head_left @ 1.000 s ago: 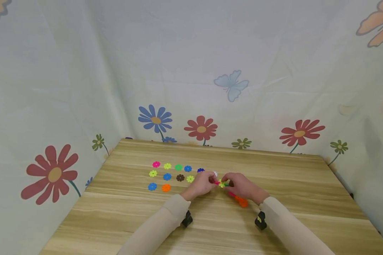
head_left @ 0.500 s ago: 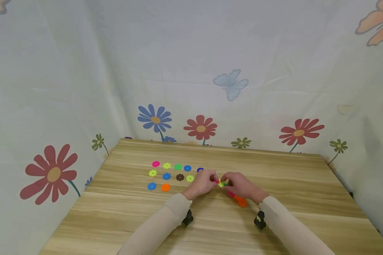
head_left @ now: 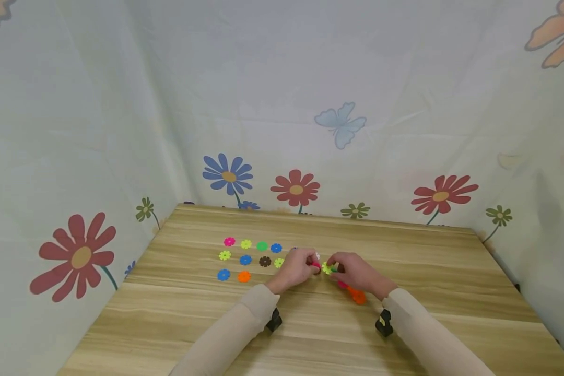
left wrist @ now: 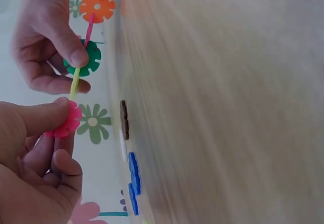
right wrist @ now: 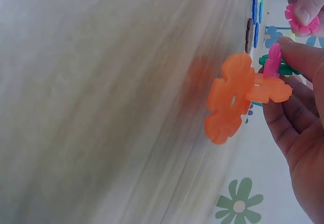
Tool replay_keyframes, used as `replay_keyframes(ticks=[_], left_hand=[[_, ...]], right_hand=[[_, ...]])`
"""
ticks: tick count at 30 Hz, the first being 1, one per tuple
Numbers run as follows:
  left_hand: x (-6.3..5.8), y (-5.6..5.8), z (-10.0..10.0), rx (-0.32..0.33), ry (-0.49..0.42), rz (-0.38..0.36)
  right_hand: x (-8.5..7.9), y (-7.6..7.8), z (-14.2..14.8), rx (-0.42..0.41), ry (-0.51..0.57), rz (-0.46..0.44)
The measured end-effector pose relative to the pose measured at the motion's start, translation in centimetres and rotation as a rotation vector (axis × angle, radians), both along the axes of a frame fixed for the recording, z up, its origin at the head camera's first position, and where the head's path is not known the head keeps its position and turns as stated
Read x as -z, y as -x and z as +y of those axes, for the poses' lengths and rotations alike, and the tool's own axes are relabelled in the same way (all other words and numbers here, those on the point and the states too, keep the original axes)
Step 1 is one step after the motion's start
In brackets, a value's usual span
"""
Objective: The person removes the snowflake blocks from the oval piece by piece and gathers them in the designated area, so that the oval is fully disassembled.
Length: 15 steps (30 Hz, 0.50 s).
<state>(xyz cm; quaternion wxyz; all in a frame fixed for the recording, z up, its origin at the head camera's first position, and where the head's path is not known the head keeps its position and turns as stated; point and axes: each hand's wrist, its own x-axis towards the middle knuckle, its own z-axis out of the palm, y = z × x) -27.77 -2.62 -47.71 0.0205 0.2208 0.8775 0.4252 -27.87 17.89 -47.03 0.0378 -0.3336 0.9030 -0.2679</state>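
Flower-shaped plastic discs are joined edge to edge in a chain between my hands, above the table. My left hand point(head_left: 295, 270) pinches a pink disc point(left wrist: 72, 121) between thumb and fingers. My right hand point(head_left: 359, 274) pinches the green disc point(left wrist: 92, 62), from which a yellow disc point(head_left: 326, 268) reaches toward the pink one. Whether pink and yellow are slotted together I cannot tell. Beyond the green disc, toward my right wrist, follow another pink disc point(right wrist: 273, 61) and two orange ones, the end orange disc point(right wrist: 229, 100) hanging face-on in the right wrist view.
Loose discs lie in rows on the wooden table point(head_left: 197, 324), left of my hands, among them a blue disc point(head_left: 223, 274), an orange disc point(head_left: 244, 277) and a brown disc point(head_left: 265, 261). A white disc point(head_left: 317, 256) lies just behind my left fingertips. Flower-printed cloth point(head_left: 263, 104) surrounds the table.
The left hand has shifted slightly left, and its pink disc now shows more of its face. The yellow disc also shows more face. The right hand has hardly moved.
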Motion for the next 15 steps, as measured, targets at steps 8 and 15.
replay_keyframes(ticks=[8, 15], left_hand=[[-0.3, -0.1, -2.0, -0.002, 0.046, 0.015], [-0.6, -0.4, -4.4, 0.004, 0.053, -0.033]], right_hand=[[0.2, -0.1, 0.1, 0.025, -0.010, -0.003], [0.5, -0.1, 0.3, 0.025, -0.018, 0.018]])
